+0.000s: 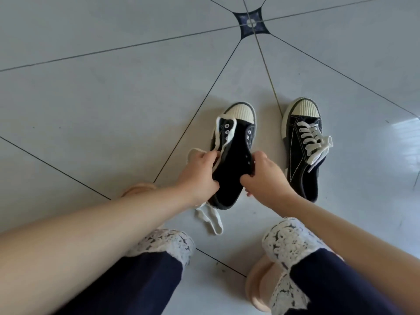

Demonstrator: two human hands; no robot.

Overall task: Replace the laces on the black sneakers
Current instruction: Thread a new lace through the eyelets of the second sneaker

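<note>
Curled round the left edge of a black sneaker point(234, 155), my left hand point(200, 176) also pinches a white lace point(221, 137) that runs along the left eyelets into my fingers. My right hand point(266, 178) grips the right edge. Held between my knees, toe pointing away, the sneaker shows mostly bare eyelets above the tiled floor point(113, 98). A lace loop point(212, 220) trails on the tiles below its heel. Just to the right lies the second sneaker point(302, 155), fully laced in white.
</note>
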